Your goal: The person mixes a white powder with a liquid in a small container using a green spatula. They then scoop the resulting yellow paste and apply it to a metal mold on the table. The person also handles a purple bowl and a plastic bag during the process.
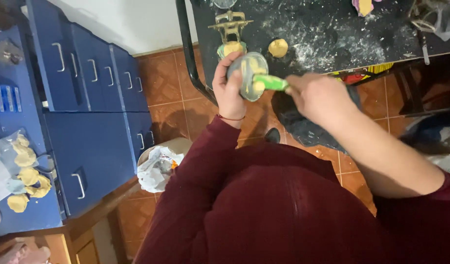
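Dough ball (278,47) and brass press (230,25) crowd the floured table (332,44); right half open.

Terracotta floor tiles (166,93) fill the middle of the frame. Blue drawer cabinets (88,98) with metal handles stand at left beneath a pale wall (132,24). A dark, flour-dusted bench (332,39) spans the upper right.
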